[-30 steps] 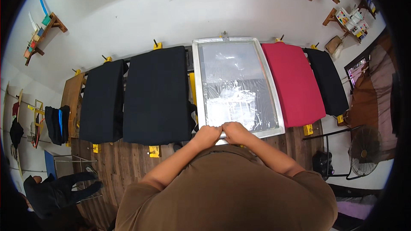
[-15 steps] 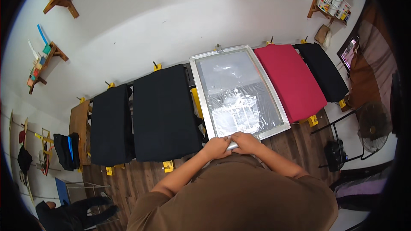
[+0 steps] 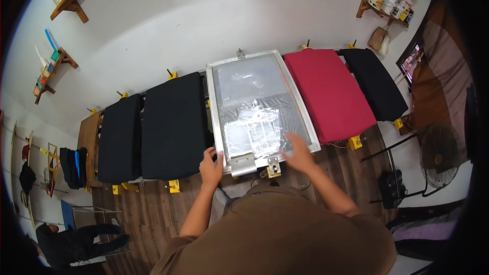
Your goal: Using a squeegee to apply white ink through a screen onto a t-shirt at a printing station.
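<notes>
A silver-framed printing screen (image 3: pixel 313 140) lies in front of me, its mesh shiny with clear plastic film. At the near left end of the screen rests a flat metal piece (image 3: pixel 243 165), perhaps a squeegee, partly over the frame's rim. My left hand (image 3: pixel 211 168) is beside the near left corner, fingers apart and holding nothing; whether it touches the rim I cannot tell. Above the near right corner is my right hand (image 3: pixel 299 154), fingers spread, slightly blurred. Between the hands a metal clamp (image 3: pixel 273 166) sits at the frame's near edge.
Black cloth-covered boards (image 3: pixel 173 127) lie to the left, and a red one (image 3: pixel 328 97) and a black one to the right. Shelves with tubs (image 3: pixel 389 5) hang on the wall. A standing fan (image 3: pixel 439 155) is at right. Another person (image 3: pixel 81 242) sits lower left.
My hands were together on a metal handle at the screen's near edge. They have let go and moved apart, left and right. The view has shifted slightly.
</notes>
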Motion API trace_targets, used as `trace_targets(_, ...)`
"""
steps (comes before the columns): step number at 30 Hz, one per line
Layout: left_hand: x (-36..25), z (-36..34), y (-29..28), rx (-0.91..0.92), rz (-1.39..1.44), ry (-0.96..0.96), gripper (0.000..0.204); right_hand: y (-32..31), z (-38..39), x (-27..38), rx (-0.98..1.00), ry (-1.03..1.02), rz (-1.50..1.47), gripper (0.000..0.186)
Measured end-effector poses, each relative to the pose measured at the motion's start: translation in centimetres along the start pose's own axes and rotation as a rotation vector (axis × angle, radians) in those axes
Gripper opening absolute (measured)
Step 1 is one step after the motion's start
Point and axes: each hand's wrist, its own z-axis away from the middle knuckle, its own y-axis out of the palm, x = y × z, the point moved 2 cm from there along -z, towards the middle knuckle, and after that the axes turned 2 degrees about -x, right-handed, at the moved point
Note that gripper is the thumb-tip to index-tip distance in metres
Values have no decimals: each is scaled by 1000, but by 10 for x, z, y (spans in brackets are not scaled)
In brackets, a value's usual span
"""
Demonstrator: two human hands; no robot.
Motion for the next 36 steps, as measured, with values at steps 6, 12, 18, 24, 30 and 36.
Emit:
trace_targets(6,70,5,52,115,-134,-287,68,-11,7,-146,-166,483,144,58)
trace_targets(12,77,-12,52,219,-288,-490,89,-6,-20,-166,-74,743,-44,67)
trace_targets(18,53,-29,44,212,-253,-392,83,-15,-28,-169,-25,572,81,81)
trace_targets(24,47,-20,28,69,-248,-313,77,-31,-27,-141,-42,563,-60,82)
trace_targets(30,32,-12,20,-5,-203,-262,72,-51,-21,-124,-145,530,-147,73)
trace_targets(36,-6,-3,-30,-89,-121,-285,71,-85,-34,-83,-79,498,-195,67)
